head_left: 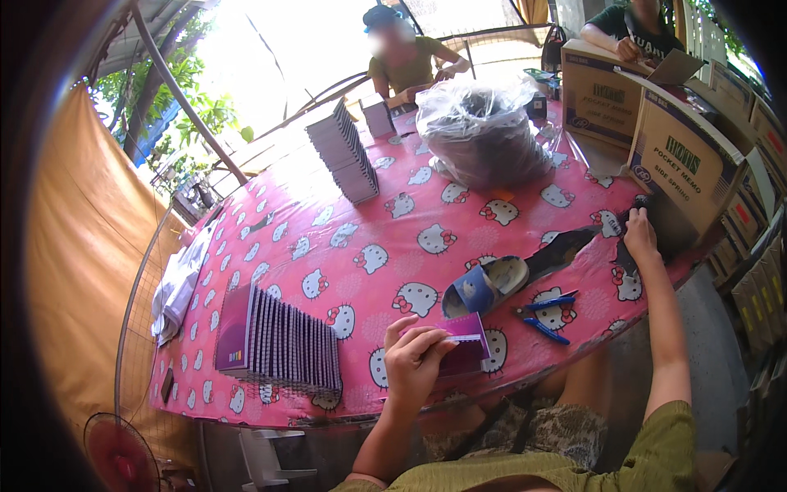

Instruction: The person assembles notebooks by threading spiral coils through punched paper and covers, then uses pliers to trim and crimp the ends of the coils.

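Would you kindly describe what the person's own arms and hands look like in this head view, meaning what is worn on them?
Both forearms are bare, with no gloves on the left hand or the right hand. No ring or watch can be made out. Short olive-green sleeves cover the upper arms at the lower edge, and a thin pale band seems to sit near the left elbow.

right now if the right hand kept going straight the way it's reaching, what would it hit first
The right hand stretches toward the table's far right edge, fingers resting on a dark strip. Straight ahead, it would probably first meet the brown cardboard box just beyond its fingertips, though depth is hard to judge here.
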The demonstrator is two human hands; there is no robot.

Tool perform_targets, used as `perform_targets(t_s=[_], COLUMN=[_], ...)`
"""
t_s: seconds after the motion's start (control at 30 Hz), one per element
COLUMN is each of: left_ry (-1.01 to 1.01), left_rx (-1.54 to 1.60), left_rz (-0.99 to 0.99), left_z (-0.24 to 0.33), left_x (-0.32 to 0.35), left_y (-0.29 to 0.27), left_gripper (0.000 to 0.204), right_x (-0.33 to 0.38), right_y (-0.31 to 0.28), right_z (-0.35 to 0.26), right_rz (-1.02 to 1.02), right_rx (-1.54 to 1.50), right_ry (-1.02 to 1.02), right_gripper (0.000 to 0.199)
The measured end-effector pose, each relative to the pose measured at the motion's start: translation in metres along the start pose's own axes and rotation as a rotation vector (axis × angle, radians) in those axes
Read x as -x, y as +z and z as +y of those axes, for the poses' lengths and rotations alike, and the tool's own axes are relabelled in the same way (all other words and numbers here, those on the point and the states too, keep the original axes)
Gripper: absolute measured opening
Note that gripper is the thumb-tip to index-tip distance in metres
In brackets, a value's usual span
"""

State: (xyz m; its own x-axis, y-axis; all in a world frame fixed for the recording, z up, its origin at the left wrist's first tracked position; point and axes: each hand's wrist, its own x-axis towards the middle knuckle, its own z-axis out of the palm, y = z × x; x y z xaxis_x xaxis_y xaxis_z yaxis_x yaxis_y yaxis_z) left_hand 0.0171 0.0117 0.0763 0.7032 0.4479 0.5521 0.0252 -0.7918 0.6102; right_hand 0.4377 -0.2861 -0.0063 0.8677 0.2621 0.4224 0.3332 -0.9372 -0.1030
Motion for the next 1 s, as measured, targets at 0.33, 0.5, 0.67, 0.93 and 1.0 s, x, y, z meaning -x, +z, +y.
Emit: perform_targets(t_s=[0.33,0.5,0.67,0.93,1.0], left_ry=[0.063,0.074,0.082,0.070,0.086], left_rx=[-0.023,0.002,-0.024,-0.019,-0.021], left_rz=[-0.003,0.050,0.067,0.009,0.014], left_z=[-0.007,-0.002,-0.005,-0.003,-0.003], left_x=[-0.006,-0.007,-0.006,-0.006,-0.006], left_y=[0.006,0.011,0.010,0.006,0.006], left_gripper=[0.016,0.016,0.013,0.014,0.015], right_x=[0.003,0.014,0.119,0.170,0.166], right_y=[0.005,-0.033,-0.110,-0.142,-0.144], right_z=[-0.023,-0.040,-0.169,-0.223,-0.223], right_rz=[0.042,0.225,0.080,-0.138,-0.157], right_rx=[0.086,-0.068,-0.859,-1.252,-1.240], right_ry=[-0.002,-0.256,-0.635,-0.460,-0.455], right_gripper=[0.010,0.020,0.027,0.023,0.023])
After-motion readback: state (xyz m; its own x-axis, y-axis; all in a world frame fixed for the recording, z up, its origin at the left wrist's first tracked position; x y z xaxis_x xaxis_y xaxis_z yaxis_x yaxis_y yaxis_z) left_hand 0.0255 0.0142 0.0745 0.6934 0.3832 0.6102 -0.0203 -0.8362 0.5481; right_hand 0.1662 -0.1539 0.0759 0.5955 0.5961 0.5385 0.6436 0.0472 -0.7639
